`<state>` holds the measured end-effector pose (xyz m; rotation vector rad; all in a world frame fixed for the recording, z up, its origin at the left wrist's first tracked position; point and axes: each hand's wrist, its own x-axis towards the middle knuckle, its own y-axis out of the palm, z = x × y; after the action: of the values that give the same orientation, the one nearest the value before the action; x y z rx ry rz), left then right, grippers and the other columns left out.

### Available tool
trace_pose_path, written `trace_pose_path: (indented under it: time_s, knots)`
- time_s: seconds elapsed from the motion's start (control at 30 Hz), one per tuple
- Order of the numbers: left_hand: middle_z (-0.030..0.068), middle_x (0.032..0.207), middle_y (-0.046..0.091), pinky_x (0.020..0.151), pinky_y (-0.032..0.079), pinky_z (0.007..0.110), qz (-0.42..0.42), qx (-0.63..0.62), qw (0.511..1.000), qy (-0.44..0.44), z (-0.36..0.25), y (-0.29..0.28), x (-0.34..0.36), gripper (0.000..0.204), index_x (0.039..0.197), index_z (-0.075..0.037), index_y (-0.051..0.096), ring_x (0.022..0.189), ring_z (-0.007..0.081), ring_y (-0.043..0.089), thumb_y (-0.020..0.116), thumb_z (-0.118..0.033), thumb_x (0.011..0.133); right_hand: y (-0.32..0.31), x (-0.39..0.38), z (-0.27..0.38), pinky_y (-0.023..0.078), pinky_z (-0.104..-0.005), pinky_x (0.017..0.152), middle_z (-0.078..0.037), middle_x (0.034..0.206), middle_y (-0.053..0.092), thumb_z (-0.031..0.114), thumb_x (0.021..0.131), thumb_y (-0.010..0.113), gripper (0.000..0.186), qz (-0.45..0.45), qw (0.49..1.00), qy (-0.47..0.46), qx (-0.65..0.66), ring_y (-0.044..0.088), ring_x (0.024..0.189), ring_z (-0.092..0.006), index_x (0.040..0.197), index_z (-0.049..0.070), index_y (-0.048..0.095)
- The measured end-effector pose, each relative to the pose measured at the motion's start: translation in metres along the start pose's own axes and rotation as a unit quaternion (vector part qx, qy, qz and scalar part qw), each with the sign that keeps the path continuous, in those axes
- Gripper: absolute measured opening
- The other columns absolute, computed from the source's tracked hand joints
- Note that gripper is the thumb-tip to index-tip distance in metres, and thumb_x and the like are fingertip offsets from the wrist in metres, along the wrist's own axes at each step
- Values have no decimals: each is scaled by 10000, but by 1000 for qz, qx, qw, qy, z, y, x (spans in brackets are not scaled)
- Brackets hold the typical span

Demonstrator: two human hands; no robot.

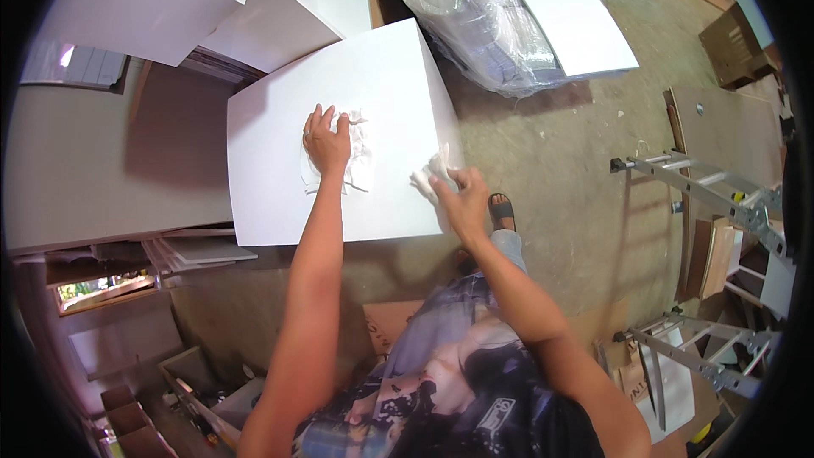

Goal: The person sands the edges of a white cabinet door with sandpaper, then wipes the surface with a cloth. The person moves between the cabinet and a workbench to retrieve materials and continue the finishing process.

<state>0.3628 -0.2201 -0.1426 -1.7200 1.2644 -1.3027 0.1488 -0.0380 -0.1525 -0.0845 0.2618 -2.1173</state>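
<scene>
A large white box-shaped cabinet (390, 76) stands before me with its smooth panel facing up. My left hand (326, 144) rests on a crumpled white cloth (360, 165) near the middle of that panel, fingers spread and pressing down on it. At the panel's right edge, my right hand (464, 202) pinches a second bunched white cloth (429, 175) between thumb and fingers. This cloth touches the corner where the top meets the right side. The ends of some right fingers are hidden.
Plastic-wrapped goods (475, 17) with a white panel (578, 25) on top stand beyond, to the right. White cabinet parts (153, 0) are at the far left, beside a grey-brown worktop (68, 161). An aluminium ladder (721, 191) is on the right. My sandalled foot (502, 214) is on the concrete floor.
</scene>
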Motion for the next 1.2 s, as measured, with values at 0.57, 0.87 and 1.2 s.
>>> trace_pose_path:
  time_s: [0.57, 0.87, 1.2]
  knots:
    - [139, 1369, 555, 1082, 347, 443, 4, -30, 999, -34, -12, 2, 6, 333, 1142, -54, 693, 1306, 339, 447, 641, -244, 873, 11, 54, -8, 370, -348, 557, -100, 693, 496, 130, 745, 788, 205, 31, 991, -78, 103, 484, 605, -212, 811, -2, 646]
    - [166, 1357, 551, 1018, 456, 379, 12, -8, 1000, -8, -20, 0, 8, 317, 1156, 8, 669, 1262, 314, 489, 631, -146, 881, 118, 320, 37, 463, -475, 762, -153, 924, 607, 260, 757, 723, 252, -21, 998, -59, -5, 603, 886, -356, 816, 32, 635]
    - [166, 1345, 563, 1008, 459, 385, 2, -18, 999, -31, -22, -4, 10, 318, 1153, -4, 674, 1252, 309, 498, 633, -147, 873, 37, 290, 52, 417, -446, 918, -74, 979, 665, 109, 730, 684, 211, 64, 937, -342, 19, 595, 973, -303, 938, 88, 661]
